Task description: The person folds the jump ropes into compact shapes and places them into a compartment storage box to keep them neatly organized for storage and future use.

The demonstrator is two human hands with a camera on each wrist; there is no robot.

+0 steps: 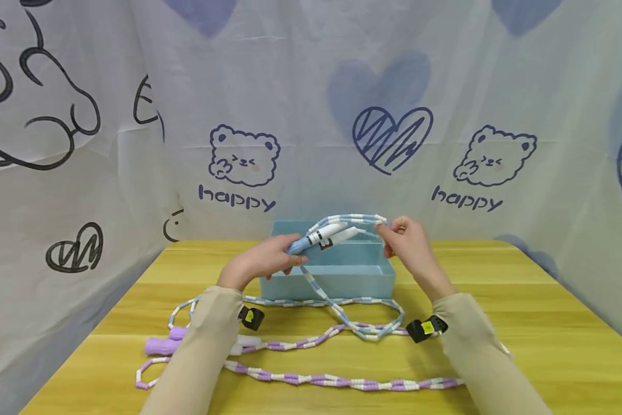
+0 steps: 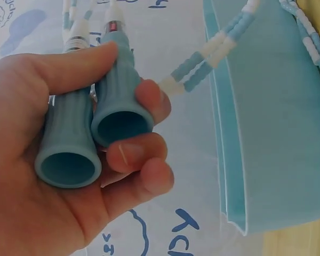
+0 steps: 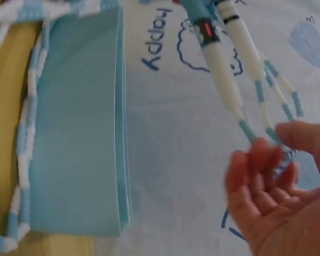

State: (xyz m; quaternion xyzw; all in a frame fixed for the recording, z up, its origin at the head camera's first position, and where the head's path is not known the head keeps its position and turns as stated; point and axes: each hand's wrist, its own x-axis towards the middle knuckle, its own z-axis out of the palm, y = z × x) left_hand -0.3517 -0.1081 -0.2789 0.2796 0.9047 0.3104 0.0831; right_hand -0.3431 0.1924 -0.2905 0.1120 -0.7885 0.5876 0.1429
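Whitish sheet (image 1: 300,115) hangs at 12 o'clock, kinda cute: one "happy" bear (image 1: 244,157) at 10, another bear (image 1: 494,158) around 3, scribbled heart (image 1: 392,140) at 2. Yellowish wood-grain table (image 1: 373,360) at 6, purple-and-white jump rope (image 1: 342,381) lying on it, purple handles (image 1: 160,346) near 8.

I register blue grips and white fronts on the handles (image 1: 321,233); black bands ring one, and a dark label with a red mark sits on the other. Their cord (image 1: 349,218) alternates light-blue and white segments. I identify purple-and-white segments on the second cord (image 1: 331,381). The box (image 1: 331,285) reads plain light blue; the tabletop (image 1: 497,276), yellow wood grain; the sleeves (image 1: 202,351), beige.
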